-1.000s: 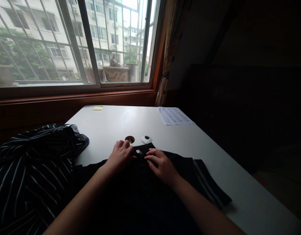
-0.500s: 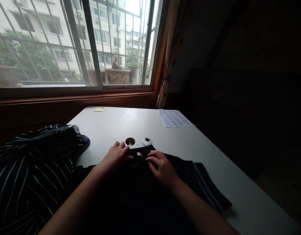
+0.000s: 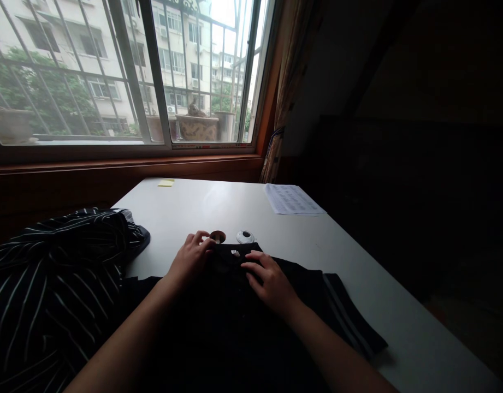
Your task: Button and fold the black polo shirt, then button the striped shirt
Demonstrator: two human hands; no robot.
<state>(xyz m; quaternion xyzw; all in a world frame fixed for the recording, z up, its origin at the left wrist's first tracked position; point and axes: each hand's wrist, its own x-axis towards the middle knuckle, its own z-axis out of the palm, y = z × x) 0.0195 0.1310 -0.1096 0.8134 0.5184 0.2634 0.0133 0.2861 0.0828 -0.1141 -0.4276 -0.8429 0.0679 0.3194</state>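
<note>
Head view: I see the black garment spread at lower centre of the white tabletop. My left hand pinches its collar edge closed; my right hand lies open, flat on the cloth just beside the small white label. I judge the collar is best kept taut and square, clear of the striped garment at lower left.

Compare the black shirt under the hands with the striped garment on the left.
The black shirt lies spread flat; the striped garment is bunched in a heap. The shirt is mostly plain black; the garment carries thin white stripes. Both hands touch only the shirt. Both are dark cloth on the white table.
</note>
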